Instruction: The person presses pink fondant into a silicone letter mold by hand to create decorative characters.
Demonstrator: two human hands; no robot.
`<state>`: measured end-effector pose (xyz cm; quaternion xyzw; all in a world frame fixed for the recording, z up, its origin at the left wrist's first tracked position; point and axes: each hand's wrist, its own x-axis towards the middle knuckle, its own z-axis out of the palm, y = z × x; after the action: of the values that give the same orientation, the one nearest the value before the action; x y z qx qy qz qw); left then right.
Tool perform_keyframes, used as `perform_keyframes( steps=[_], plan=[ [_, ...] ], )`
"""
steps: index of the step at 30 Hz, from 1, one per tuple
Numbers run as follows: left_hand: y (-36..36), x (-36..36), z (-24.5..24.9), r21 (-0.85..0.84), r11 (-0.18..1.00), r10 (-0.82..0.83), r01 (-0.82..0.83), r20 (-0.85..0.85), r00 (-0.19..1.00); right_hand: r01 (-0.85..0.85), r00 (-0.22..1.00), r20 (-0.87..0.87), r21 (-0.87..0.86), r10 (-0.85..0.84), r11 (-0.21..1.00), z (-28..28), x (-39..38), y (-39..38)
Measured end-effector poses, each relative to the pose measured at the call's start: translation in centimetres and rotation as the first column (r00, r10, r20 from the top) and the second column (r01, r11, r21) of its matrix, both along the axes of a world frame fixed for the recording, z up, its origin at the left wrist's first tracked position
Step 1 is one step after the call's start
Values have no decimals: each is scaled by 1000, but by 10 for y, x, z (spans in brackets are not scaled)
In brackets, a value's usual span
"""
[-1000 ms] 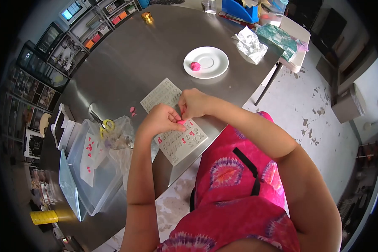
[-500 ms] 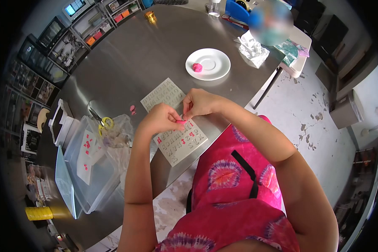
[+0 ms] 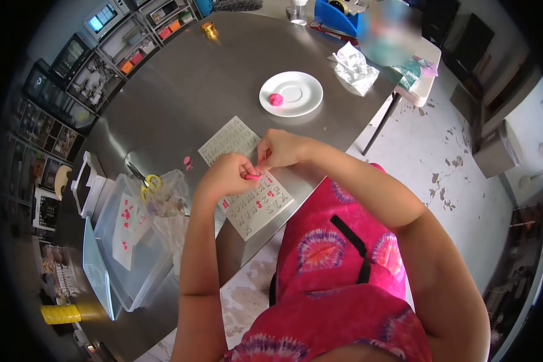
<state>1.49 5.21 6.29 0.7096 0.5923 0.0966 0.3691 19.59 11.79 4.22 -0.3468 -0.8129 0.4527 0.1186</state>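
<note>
L hand (image 3: 228,174), grip pinching pink dough (image 3: 253,177), above near letter mould (image 3: 253,218) w/ some pink-filled letters (image 3: 259,204). R hand (image 3: 282,148) alongside, fingertips pressed together; any bit held between them is unclear at this res. Second letter mould (image 3: 228,139) just beyond; plate (image 3: 304,105) w/ dough ball (image 3: 276,99) farther back on tabletop (image 3: 181,78).

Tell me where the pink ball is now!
In the head view, the pink ball sits on the white plate, near its left edge. The plate is on the metal table, past the right hand and left of the crumpled paper.
</note>
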Motion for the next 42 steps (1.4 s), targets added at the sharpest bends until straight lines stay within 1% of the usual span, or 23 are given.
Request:
perform_keyframes(
  steps=[3,5,6,8,10,14,16,17,19,20,22,23,24,26,27,29,30,32,33,35,36,38,42],
  plan=[
    [-1,1,4,33,999,0,1,-24,1000,-61,998,16,15,61,998,4,-2,-1],
    [-2,1,3,42,999,-5,6,-34,999,-65,994,94,122,54,990,3,-5,-7],
    [-1,0,2,18,1000,-6,6,-6,1000,-68,994,97,121,57,990,2,-7,-9],
    [-1,0,1,-6,1000,-4,4,24,1000,-39,992,125,236,9,971,-1,-10,-14],
    [-1,2,-1,158,987,-18,21,-16,1000,-37,991,134,227,7,973,1,-12,-19],
    [-2,12,-2,166,984,64,-58,-31,997,-26,989,148,218,-7,976,0,-13,-18],
    [-4,17,4,240,971,50,1,-206,977,-47,982,190,228,2,972,3,-17,-14],
    [-4,15,1,241,971,44,8,-210,977,-70,972,233,236,14,969,5,-19,-13],
    [-4,9,-4,514,857,160,33,-328,931,-97,975,216,250,42,963,6,-21,-12],
    [-1,0,-2,517,855,156,40,-330,931,-129,976,203,264,76,956,7,-22,-11],
    [2,-17,14,451,889,179,-79,-183,967,-146,979,174,247,104,958,3,-20,-4],
    [0,-21,18,373,918,156,-137,-22,987,-173,979,150,224,141,959,1,-18,-2],
    [0,-21,19,378,915,160,-141,-19,987,-177,978,152,229,144,957,0,-14,-1],
    [-1,-19,20,317,933,181,-168,-12,983,-147,989,10,97,146,984,-2,-1,0],
    [0,-21,17,324,928,195,-184,-3,981,-162,987,19,104,161,981,-1,1,-1],
    [5,-24,2,232,972,30,-36,30,999,-144,989,-22,47,145,988,0,3,-3],
    [6,-24,-5,234,971,43,-50,37,998,-157,987,-15,48,158,986,0,4,-3],
    [8,-23,-19,251,968,5,-7,8,1000,-177,982,-80,-52,173,983,0,8,-2],
    [7,-18,-15,252,968,12,-15,13,1000,-184,981,-74,-51,180,982,-2,11,0],
    [4,-10,-5,138,989,65,-54,-72,995,-168,972,-192,-164,135,972,-7,15,2],
    [3,-9,-4,138,988,72,-63,-67,995,-175,972,-187,-164,143,971,-7,14,3],
    [2,-8,-3,154,988,15,-11,-26,1000,-90,979,-199,-273,36,958,-9,12,5],
    [4,-7,-8,152,988,38,-32,-39,998,-67,985,-172,-224,28,972,-4,9,-2]
  ],
)
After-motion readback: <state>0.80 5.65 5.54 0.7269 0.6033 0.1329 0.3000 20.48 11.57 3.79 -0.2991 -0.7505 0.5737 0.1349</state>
